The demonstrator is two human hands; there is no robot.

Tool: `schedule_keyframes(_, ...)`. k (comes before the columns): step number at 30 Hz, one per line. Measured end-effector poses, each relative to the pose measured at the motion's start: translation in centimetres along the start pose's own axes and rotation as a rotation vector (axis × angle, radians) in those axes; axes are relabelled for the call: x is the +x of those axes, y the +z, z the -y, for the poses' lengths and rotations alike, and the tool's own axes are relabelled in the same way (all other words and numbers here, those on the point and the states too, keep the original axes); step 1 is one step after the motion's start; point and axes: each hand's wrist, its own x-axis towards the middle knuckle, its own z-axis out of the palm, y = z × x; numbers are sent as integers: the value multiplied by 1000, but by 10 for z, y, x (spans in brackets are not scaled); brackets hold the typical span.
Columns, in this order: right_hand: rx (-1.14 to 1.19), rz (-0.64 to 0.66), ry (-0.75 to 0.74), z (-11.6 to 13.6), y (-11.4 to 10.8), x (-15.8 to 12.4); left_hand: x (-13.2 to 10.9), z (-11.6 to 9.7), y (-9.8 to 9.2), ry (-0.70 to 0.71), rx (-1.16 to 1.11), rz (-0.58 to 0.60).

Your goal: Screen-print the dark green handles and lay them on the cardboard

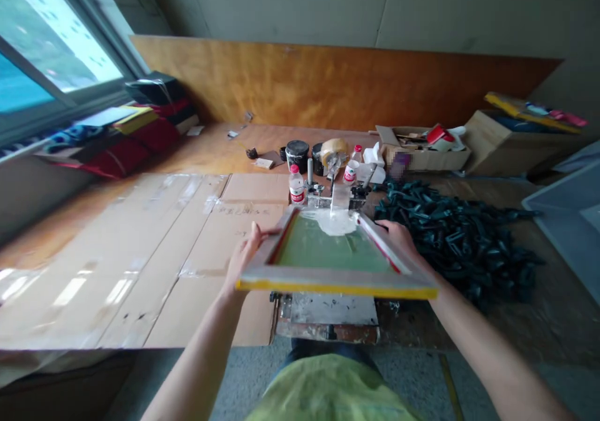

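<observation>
A screen printing frame with green mesh is tilted above a paint-stained base plate. My left hand grips its left side, thumb up. On the opposite side, my right hand is closed around the frame's edge, its fingers partly hidden. White ink or paste covers the far part of the mesh, next to the metal clamp at the frame's back end.
Flattened cardboard covers the table on the left. Many dark plastic parts are heaped at right, by a grey bin. Behind the clamp stand plastic bottles, black tubs, a tape roll and a cardboard box.
</observation>
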Motion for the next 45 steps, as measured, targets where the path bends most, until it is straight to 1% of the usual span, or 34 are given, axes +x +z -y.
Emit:
schedule_keyframes(2, -7, -35, 31, 12, -13, 14, -15, 28, -13, -138, 76, 61)
schedule_keyframes(3, -9, -48, 9, 24, -15, 23, -19, 43, -17, -172, 96, 87)
schedule_keyframes(5, -35, -43, -96, 51, -12, 42, -22, 74, -21, -189, 109, 97)
schedule_keyframes(6, -67, -18, -153, 64, -8, 51, -21, 89, -22, -187, 120, 86)
schedule_keyframes(8, -149, 55, -208, 86, 2, 66, -17, 115, -23, -174, 159, 45)
schedule_keyframes(10, -217, 125, -213, 97, 10, 74, -11, 134, -24, -159, 203, 25)
schedule_keyframes(13, -269, 216, -169, 99, 16, 77, -6, 151, -26, -138, 253, 18)
schedule_keyframes(16, -319, 304, -75, 99, 21, 73, -5, 156, -28, -125, 292, 5)
schedule_keyframes(18, -341, 318, -50, 102, 25, 67, -6, 155, -28, -132, 312, -7)
schedule_keyframes(19, -341, 313, -61, 104, 28, 63, -6, 155, -28, -137, 317, -9)
schedule_keyframes(21, -316, 309, -134, 109, 31, 52, -7, 153, -27, -146, 319, -10)
schedule_keyframes(24, -237, 347, -350, 111, 34, 28, -7, 153, -27, -161, 310, -11)
schedule_keyframes(27, -166, 361, -533, 105, 30, 1, -8, 154, -27, -164, 291, 13)
schedule_keyframes(30, -125, 349, -632, 94, 20, -14, -8, 154, -28, -150, 290, 51)
schedule_keyframes(32, -98, 367, -669, 90, 12, -13, -9, 153, -27, -142, 301, 50)
schedule_keyframes(35, -48, 396, -665, 89, 8, 1, -9, 152, -26, -140, 303, 24)
schedule_keyframes(36, -42, 370, -637, 91, 11, 5, -9, 152, -26, -138, 303, 18)
schedule_keyframes(38, -50, 272, -568, 94, 20, 6, -9, 152, -25, -136, 309, 6)
schedule_keyframes(40, -71, 188, -541, 96, 30, -4, -9, 151, -25, -134, 310, 2)
schedule_keyframes(41, -77, 173, -553, 95, 33, -12, -9, 151, -25, -135, 304, 2)
schedule_keyframes(43, -75, 180, -597, 92, 35, -27, -10, 150, -25, -136, 279, 6)
schedule_keyframes(45, -64, 216, -622, 90, 29, -32, -11, 148, -25, -139, 262, 3)
